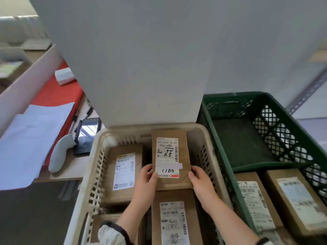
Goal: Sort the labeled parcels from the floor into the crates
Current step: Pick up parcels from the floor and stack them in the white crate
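Observation:
Both my hands hold a brown cardboard parcel (170, 159) with a white label marked "1100", over the far end of the beige crate (92, 175). My left hand (147, 180) grips its lower left edge and my right hand (199, 179) its lower right edge. Inside the beige crate lie a labeled parcel (123, 172) at the left, another (174, 221) below my hands, and part of a third at the bottom left. The green crate (224, 156) to the right holds two labeled parcels (254, 204) (297, 200) at its near end; its far end is bare.
A white wall panel (150, 59) rises right behind the beige crate. On the desk at the left lie a phone (87, 135), a white scanner (59, 154), pens, loose papers (33, 144) and a red mat (58, 92).

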Motion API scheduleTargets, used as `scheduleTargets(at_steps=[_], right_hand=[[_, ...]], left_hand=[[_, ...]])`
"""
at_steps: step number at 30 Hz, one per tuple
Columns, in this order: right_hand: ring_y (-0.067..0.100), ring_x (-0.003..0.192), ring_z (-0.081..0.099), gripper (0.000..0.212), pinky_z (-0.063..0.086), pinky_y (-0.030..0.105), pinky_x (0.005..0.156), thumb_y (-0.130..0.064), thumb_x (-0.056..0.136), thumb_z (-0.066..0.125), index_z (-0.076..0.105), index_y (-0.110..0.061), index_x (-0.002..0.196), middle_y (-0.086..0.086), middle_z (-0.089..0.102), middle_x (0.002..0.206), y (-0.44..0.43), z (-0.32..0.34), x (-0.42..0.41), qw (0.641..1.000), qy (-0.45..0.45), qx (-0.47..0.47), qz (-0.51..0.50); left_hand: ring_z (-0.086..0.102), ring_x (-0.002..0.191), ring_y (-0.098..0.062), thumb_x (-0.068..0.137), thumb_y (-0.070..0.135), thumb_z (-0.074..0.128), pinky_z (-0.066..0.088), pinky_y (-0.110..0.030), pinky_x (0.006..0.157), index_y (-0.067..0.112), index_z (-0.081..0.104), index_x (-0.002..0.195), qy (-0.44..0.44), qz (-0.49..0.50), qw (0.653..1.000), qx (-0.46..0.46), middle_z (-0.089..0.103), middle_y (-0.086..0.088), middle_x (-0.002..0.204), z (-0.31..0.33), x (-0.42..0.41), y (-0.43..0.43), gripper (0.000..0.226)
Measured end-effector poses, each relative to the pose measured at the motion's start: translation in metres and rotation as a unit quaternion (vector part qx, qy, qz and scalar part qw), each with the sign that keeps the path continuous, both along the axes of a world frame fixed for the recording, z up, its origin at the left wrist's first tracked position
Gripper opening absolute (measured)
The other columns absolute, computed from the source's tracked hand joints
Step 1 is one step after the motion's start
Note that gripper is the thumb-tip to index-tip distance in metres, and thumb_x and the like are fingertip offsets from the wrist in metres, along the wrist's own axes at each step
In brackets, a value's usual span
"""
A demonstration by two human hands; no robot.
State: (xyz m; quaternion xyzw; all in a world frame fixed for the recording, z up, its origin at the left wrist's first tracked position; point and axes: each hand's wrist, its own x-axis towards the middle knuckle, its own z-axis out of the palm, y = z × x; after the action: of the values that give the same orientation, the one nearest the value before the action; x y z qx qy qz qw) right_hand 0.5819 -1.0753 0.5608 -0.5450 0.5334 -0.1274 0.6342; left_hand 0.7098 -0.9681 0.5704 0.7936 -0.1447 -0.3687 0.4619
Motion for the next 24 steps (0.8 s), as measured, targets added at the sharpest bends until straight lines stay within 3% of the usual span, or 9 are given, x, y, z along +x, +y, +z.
scheduleTargets(at_steps=[3, 6, 12, 15, 17, 20, 24], right_hand=[[0.013, 0.105, 0.057, 0.032, 0.047, 0.026, 0.089, -0.021, 0.099, 0.043, 0.052, -0.016, 0.13, -0.004, 0.061, 0.111, 0.002, -0.004, 0.005, 1.0, 0.021, -0.01, 0.009], [0.011, 0.101, 0.054, 0.035, 0.044, 0.025, 0.091, -0.021, 0.1, 0.042, 0.05, -0.015, 0.133, -0.005, 0.059, 0.109, 0.002, -0.001, 0.01, 1.0, 0.022, -0.001, -0.002], [0.011, 0.099, 0.052, 0.036, 0.041, 0.025, 0.092, -0.02, 0.101, 0.039, 0.049, -0.013, 0.134, 0.004, 0.06, 0.125, -0.008, 0.002, 0.021, 1.0, 0.02, 0.011, -0.011], [0.013, 0.103, 0.053, 0.037, 0.041, 0.026, 0.093, -0.02, 0.101, 0.039, 0.047, -0.013, 0.137, 0.005, 0.059, 0.126, -0.011, 0.006, 0.023, 0.999, 0.025, 0.029, -0.003], [0.018, 0.12, 0.051, 0.043, 0.039, 0.032, 0.102, -0.025, 0.1, 0.039, 0.04, -0.016, 0.142, 0.003, 0.053, 0.135, -0.01, 0.013, 0.021, 0.999, 0.035, 0.037, 0.007], [0.018, 0.138, 0.033, 0.05, 0.027, 0.031, 0.11, -0.03, 0.1, 0.041, 0.029, -0.018, 0.147, -0.001, 0.036, 0.15, -0.003, 0.041, 0.012, 0.998, 0.057, -0.035, 0.006], [0.003, 0.122, 0.04, 0.04, 0.027, 0.017, 0.095, -0.025, 0.1, 0.041, 0.042, -0.021, 0.139, -0.01, 0.047, 0.134, 0.023, 0.1, -0.013, 0.99, 0.002, -0.135, 0.04]], left_hand=[[0.055, 0.114, -0.014, 0.097, 0.026, 0.048, 0.051, -0.026, 0.086, 0.021, 0.043, 0.138, -0.012, -0.003, 1.0, 0.025, 0.058, 0.001, 0.129, -0.002, 0.004, -0.003, 0.042], [0.055, 0.115, -0.015, 0.097, 0.03, 0.049, 0.048, -0.037, 0.098, 0.022, 0.042, 0.141, -0.004, -0.006, 0.999, 0.037, 0.058, 0.001, 0.129, -0.005, 0.01, -0.006, 0.045], [0.058, 0.108, -0.015, 0.096, 0.031, 0.05, 0.045, -0.025, 0.086, 0.019, 0.047, 0.137, -0.006, -0.002, 0.999, 0.042, 0.061, -0.001, 0.124, -0.007, 0.019, -0.017, 0.043], [0.056, 0.114, -0.018, 0.097, 0.031, 0.049, 0.046, -0.028, 0.09, 0.017, 0.044, 0.139, 0.01, 0.0, 0.999, 0.047, 0.059, -0.003, 0.13, -0.002, 0.02, -0.017, 0.045], [0.052, 0.119, -0.019, 0.098, 0.032, 0.047, 0.045, -0.031, 0.096, 0.017, 0.041, 0.141, 0.024, 0.014, 0.999, 0.044, 0.054, -0.002, 0.134, 0.009, 0.018, -0.012, 0.046], [0.052, 0.115, -0.013, 0.098, 0.029, 0.047, 0.041, -0.028, 0.095, 0.019, 0.046, 0.137, 0.014, 0.034, 0.999, 0.019, 0.055, 0.002, 0.13, 0.04, 0.016, 0.005, 0.04], [0.065, 0.095, -0.008, 0.095, 0.026, 0.052, 0.05, -0.026, 0.079, 0.03, 0.06, 0.111, 0.005, 0.03, 0.999, -0.03, 0.066, 0.008, 0.107, 0.094, 0.004, 0.06, 0.018]])
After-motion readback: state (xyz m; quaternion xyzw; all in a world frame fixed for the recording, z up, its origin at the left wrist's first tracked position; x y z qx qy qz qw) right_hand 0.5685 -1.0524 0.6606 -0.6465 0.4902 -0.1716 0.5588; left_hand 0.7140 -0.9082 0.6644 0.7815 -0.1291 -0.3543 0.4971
